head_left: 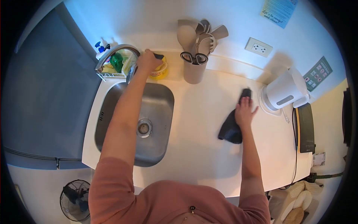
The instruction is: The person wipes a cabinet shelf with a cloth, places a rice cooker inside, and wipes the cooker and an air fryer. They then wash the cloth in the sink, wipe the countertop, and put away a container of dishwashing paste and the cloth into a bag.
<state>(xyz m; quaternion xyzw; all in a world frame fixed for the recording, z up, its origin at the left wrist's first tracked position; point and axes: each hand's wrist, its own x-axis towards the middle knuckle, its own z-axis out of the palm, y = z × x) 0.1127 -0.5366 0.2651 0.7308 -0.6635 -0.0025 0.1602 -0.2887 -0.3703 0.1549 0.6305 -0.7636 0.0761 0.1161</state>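
Observation:
My left hand reaches past the faucet to the back of the sink. Its fingers are closed on a black and yellow sponge at the mouth of a yellow tub; some fingertips are hidden. On the counter to the right, my right hand lies with fingers spread over a dark cloth. The cloth is bunched and narrow towards the wall, wider towards me.
The metal sink lies under my left arm, with the faucet and a white rack of bottles behind it. A utensil holder stands near the wall. A white kettle is right of the cloth, with a cord along the counter's right side.

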